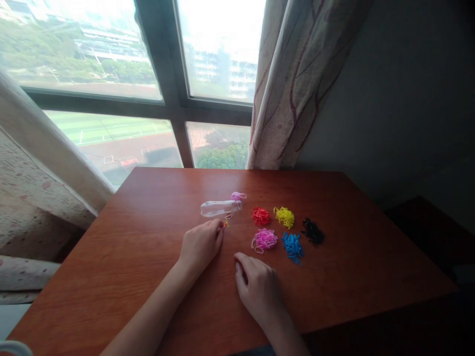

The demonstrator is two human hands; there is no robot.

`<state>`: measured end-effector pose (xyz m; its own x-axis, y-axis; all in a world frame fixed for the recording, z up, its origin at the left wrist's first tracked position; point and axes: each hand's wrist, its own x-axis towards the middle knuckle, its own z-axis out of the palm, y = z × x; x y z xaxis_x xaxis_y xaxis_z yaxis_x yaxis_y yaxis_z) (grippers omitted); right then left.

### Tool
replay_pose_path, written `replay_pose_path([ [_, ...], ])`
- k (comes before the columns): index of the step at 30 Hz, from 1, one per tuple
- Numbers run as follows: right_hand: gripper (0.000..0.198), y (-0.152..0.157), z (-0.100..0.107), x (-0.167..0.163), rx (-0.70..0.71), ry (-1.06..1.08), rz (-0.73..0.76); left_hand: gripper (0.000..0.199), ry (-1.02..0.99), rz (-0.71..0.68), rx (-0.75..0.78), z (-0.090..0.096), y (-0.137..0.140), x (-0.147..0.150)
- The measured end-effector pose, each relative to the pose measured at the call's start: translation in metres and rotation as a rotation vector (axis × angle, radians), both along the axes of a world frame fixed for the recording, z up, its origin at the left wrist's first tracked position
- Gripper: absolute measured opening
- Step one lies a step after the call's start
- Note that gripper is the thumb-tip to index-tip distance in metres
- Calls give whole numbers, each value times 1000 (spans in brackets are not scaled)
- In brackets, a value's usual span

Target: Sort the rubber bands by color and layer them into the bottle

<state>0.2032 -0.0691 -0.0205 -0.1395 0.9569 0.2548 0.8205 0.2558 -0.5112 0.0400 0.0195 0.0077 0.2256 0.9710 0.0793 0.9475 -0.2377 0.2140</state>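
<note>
Beyond the left hand [202,242], pinching small bands [227,223]: one bottle [218,208]; beyond the curled right hand [259,283], contents unclear: five piles [265,239].

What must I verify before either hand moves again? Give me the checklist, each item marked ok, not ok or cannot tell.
1. Left hand at the small coloured bands: ok, fingertips are right beside them.
2. Bands firmly pinched: cannot tell, the fingers hide the grip.
3. Right hand free: cannot tell, its palm faces down out of sight.
4. Piles kept apart by colour: ok, red pile, yellow pile, pink pile, blue pile and black pile each lie separate.
5. Clear bottle upright: not ok, it lies on its side.
6. Pink item not touching the bottle: cannot tell from this angle.
</note>
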Motion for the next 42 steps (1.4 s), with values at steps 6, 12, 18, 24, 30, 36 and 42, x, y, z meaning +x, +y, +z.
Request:
replay_pose_path([
  [6,26,0,2,-1,-21,33,0,19,-183,-40,54,5,2,4],
  [12,25,0,4,0,-29,42,12,17,-217,-215,20,21,22,41],
  [18,24,1,3,1,-3,12,11,17,-199,-264,12,22,49,81],
  [24,25,1,3,1,-16,37,16,18,-208,-283,6,17,52,79],
  [30,25,1,5,0,-40,52,23,17,-256,-247,16,17,38,33],
  [36,17,4,7,-5,-44,-38,63,16,-314,-132,-3,4,21,-20],
  [42,9,21,10,-23,-54,-132,61,20,-317,-54,-55,-2,18,-40],
])
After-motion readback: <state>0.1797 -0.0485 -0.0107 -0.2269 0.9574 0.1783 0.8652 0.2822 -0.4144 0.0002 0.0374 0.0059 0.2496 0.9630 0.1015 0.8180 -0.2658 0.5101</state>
